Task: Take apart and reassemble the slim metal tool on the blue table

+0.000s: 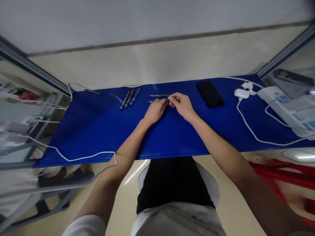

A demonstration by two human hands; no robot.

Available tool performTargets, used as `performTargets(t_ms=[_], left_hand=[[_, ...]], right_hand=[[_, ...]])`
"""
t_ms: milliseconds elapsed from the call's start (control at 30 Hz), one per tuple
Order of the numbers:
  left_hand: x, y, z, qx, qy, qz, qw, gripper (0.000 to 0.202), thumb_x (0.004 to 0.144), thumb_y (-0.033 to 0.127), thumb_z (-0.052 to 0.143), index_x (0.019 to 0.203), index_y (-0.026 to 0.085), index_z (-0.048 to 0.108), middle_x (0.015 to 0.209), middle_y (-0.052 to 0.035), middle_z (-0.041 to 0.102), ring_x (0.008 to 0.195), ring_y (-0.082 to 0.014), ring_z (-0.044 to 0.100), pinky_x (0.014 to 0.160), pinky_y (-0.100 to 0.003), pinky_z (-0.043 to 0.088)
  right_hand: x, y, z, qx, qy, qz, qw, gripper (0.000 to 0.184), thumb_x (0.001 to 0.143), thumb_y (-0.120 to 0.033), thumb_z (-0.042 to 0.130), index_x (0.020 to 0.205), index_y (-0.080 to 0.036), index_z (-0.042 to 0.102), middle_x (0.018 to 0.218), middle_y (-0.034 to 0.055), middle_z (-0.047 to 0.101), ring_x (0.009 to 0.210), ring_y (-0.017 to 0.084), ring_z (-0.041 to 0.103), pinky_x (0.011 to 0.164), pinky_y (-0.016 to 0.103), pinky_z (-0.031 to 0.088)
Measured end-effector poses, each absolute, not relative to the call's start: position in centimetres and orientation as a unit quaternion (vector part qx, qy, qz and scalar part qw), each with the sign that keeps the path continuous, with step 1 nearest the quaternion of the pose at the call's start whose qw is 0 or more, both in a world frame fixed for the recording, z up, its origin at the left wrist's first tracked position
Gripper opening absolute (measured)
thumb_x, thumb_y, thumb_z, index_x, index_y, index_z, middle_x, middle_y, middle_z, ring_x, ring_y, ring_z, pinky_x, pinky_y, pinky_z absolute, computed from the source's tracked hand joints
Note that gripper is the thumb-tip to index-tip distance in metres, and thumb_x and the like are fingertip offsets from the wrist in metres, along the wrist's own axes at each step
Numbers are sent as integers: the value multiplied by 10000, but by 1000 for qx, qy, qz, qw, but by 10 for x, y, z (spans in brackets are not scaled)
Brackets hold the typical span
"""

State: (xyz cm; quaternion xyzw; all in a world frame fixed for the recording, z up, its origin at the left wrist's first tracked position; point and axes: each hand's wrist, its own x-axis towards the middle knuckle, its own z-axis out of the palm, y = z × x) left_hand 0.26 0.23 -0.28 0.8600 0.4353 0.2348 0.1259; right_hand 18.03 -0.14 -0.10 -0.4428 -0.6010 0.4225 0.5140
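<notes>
Blue and glossy, the long surface stretches across the view below a pale wall, and a red tubular frame shows beyond its near edge at lower right. At the surface's right end sits a white boxy device with blue keys, its small markings too blurred to read. A thin white cable loops across the blue beside a white rounded plug. Left of these lies a black rectangular smartphone, face down or dark, showing no writing. Three slim pens with coloured bands lie side by side, angled and just apart, left of the hands; their labels are too small to read. The right hand is closed to a pinch, thumb and fingertips gripping a slim dark metal pen that runs leftward beneath the left hand. That hand is curled, its fingers meeting the same pen. A second slim metal pen lies just beyond both hands, untouched, parallel to the surface's far edge.
</notes>
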Motion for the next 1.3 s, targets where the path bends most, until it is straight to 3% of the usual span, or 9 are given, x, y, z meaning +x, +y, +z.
performTargets(t_ms=[533,833,1300], left_hand=[[5,-1,3,867,442,195,119,310,1092,281,352,1075,171,641,955,-105,709,874,-234,627,733,-331,429],[5,-3,3,870,446,185,97,322,1099,289,344,1076,174,644,957,-97,718,876,-226,640,717,-321,416],[6,-3,2,869,443,195,99,286,1076,278,409,1061,162,670,950,-104,732,864,-230,640,731,-327,420]], right_hand=[[180,-3,-2,-448,-636,397,487,231,967,-418,653,881,-204,677,715,6,657,674,141,629,693,305,518],[181,-3,-2,-455,-630,401,485,340,932,-545,669,867,-212,669,705,8,653,675,152,626,697,318,523],[181,-5,-1,-461,-663,360,468,193,981,-375,600,896,-209,652,729,13,649,701,164,641,727,338,525]])
